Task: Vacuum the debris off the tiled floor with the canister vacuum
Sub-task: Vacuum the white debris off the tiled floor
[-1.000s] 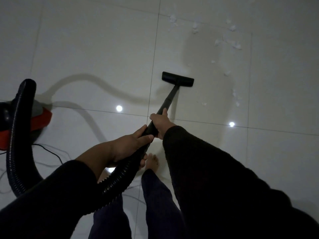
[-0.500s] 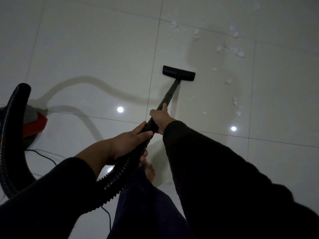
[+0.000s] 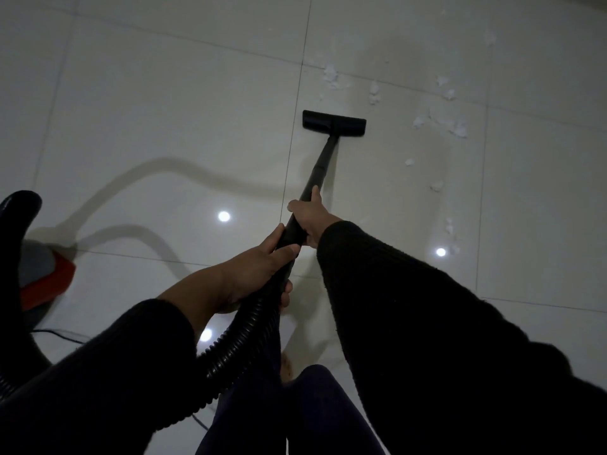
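Unmarked black vacuum wand (image 3: 323,162), both hands.

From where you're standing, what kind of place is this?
Most likely a room in a home, though little beyond the floor shows. Glossy pale floor tiles mirror ceiling spotlights, a red and grey canister vacuum sits at the left, and the left hand and right hand steer its wand.

Glossy pale tiled floor (image 3: 164,110), crossed by thin grout lines and dotted with round light reflections. Resting flat on it, a black floor nozzle (image 3: 334,122) just right of one grout line, with white scraps of debris (image 3: 456,126) scattered beyond and to its right, apart from it. At far left, a red and grey canister (image 3: 42,274) and a thin dark cord (image 3: 62,333) beside it.
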`<control>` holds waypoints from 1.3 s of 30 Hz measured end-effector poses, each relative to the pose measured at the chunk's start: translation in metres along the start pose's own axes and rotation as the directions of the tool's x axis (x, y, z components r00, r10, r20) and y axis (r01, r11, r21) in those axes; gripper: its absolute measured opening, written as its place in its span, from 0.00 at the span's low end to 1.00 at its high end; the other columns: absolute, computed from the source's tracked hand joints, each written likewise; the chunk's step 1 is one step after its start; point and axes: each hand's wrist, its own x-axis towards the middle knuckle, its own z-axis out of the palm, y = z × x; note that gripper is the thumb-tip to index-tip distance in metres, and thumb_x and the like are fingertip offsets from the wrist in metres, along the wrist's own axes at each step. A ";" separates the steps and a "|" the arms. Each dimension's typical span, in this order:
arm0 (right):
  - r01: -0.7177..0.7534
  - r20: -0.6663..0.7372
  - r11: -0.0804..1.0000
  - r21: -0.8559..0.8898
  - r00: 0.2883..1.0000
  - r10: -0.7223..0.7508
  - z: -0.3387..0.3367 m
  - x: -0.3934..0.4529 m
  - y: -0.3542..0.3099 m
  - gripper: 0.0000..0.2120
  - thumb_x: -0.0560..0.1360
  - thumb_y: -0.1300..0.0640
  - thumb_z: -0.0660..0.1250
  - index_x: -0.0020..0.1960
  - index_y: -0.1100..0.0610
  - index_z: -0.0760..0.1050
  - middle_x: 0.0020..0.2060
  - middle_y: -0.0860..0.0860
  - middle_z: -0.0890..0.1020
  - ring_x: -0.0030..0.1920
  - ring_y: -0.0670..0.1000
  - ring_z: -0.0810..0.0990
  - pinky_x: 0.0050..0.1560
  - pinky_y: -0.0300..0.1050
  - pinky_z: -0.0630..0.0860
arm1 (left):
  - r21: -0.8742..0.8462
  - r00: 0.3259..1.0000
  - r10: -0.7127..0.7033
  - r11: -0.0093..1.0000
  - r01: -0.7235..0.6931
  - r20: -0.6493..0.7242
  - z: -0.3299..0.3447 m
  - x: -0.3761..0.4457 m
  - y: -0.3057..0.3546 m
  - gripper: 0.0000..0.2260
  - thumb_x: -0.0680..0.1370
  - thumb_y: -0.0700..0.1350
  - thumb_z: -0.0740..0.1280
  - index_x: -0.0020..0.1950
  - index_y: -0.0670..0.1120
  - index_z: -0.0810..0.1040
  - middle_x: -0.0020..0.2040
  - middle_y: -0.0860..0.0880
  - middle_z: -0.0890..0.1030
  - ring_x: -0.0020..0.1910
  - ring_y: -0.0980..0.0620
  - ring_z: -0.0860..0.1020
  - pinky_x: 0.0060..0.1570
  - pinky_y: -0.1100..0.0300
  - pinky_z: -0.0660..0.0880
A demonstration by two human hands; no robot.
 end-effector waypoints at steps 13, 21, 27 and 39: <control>-0.011 0.026 0.999 -0.030 1.000 0.011 -0.001 0.041 -0.118 0.40 0.77 0.59 0.59 0.77 0.41 0.36 0.60 0.57 0.72 0.58 0.60 0.76 0.61 0.62 0.76 | -0.034 1.000 -0.012 0.999 0.012 0.001 -0.036 0.030 0.115 0.29 0.81 0.49 0.58 0.75 0.65 0.45 0.34 0.42 0.74 0.26 0.50 0.76 0.27 0.60 0.75; -0.019 0.067 1.000 0.020 0.998 0.017 -0.019 0.073 -0.176 0.40 0.77 0.60 0.59 0.77 0.39 0.37 0.65 0.57 0.69 0.56 0.59 0.74 0.60 0.63 0.76 | -0.019 0.999 -0.008 1.000 0.007 -0.046 -0.042 0.058 0.175 0.30 0.81 0.50 0.58 0.75 0.65 0.43 0.34 0.43 0.74 0.26 0.51 0.76 0.28 0.59 0.76; -0.034 0.077 0.999 -0.019 0.996 0.035 -0.046 0.093 -0.226 0.40 0.77 0.59 0.58 0.76 0.38 0.35 0.71 0.58 0.66 0.59 0.60 0.74 0.61 0.62 0.76 | -0.023 0.999 -0.025 0.999 0.024 -0.044 -0.037 0.085 0.228 0.29 0.81 0.51 0.58 0.75 0.66 0.45 0.34 0.43 0.74 0.26 0.51 0.76 0.27 0.59 0.75; -0.026 0.082 0.998 -0.053 0.996 0.030 -0.078 0.140 -0.303 0.41 0.76 0.58 0.58 0.75 0.37 0.36 0.59 0.55 0.71 0.54 0.59 0.78 0.58 0.62 0.78 | -0.034 0.995 -0.056 0.998 0.054 -0.079 -0.040 0.138 0.308 0.29 0.81 0.51 0.58 0.75 0.66 0.45 0.34 0.43 0.74 0.26 0.51 0.75 0.28 0.59 0.75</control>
